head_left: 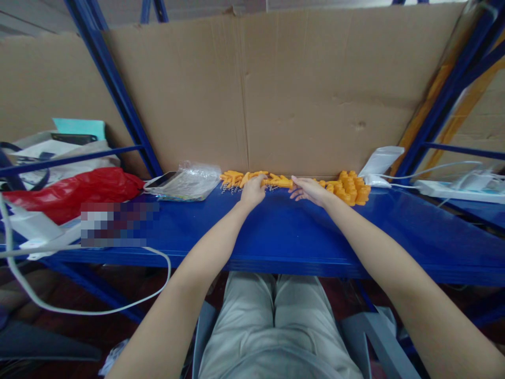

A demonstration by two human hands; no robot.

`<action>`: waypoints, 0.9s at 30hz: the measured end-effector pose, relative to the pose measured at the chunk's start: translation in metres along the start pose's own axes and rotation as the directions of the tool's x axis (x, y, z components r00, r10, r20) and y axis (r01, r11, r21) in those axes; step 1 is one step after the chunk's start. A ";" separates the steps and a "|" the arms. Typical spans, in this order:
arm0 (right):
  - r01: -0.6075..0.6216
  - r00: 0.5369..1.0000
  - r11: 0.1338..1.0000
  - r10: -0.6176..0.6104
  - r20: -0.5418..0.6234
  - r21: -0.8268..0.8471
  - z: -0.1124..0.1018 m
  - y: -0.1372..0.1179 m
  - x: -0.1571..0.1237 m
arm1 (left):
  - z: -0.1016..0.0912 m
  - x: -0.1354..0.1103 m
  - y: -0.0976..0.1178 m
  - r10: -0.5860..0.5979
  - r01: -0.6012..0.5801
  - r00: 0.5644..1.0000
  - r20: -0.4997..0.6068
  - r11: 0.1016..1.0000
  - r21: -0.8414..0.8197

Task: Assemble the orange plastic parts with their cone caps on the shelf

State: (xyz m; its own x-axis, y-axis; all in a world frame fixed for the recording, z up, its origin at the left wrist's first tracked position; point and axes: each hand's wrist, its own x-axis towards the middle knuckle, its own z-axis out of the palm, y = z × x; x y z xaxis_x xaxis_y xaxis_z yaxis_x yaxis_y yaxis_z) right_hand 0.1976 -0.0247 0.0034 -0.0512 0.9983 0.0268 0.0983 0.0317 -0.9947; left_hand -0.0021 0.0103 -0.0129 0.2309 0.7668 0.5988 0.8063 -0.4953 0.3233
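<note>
A row of small orange plastic pieces with short metal chains (236,179) lies along the back of the blue shelf (284,237), against the cardboard wall. A thicker heap of the orange pieces (352,188) sits at the right end. My left hand (252,192) rests palm down on the row, its fingers curled over some of the pieces. My right hand (310,190) lies beside it, fingers stretched left and flat over the orange pieces.
A clear plastic bag (189,181) with a phone (161,179) lies left of the row. A red bag (79,192) and a white cable (94,310) are at far left. A white pouch (381,160) and a power strip (460,190) sit at right. Cardboard (300,95) backs the shelf.
</note>
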 end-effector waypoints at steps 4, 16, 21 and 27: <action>-0.018 1.000 1.000 0.018 0.018 0.000 -0.001 0.001 0.002 | 0.001 0.002 -0.002 0.019 -0.019 1.000 -0.012 1.000 -0.003; 0.022 1.000 0.994 -0.020 0.019 -0.104 0.002 0.003 0.003 | 0.000 -0.003 0.003 -0.060 0.052 0.995 0.084 0.995 0.090; 0.029 0.999 0.995 -0.026 0.028 -0.097 0.001 0.006 0.007 | -0.002 -0.006 0.005 -0.062 0.051 0.992 0.107 0.993 0.109; 0.054 0.997 0.995 -0.050 0.052 -0.082 0.003 0.006 0.007 | -0.002 -0.004 0.003 -0.050 0.037 0.994 0.100 0.991 0.132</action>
State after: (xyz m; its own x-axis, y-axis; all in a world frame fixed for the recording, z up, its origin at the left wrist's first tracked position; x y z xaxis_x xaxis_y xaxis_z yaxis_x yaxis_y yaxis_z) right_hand 0.1952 -0.0179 -0.0026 -0.1080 0.9916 0.0715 0.1762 0.0899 -0.9803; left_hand -0.0012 0.0047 -0.0128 0.2432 0.8277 0.5058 0.8791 -0.4084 0.2456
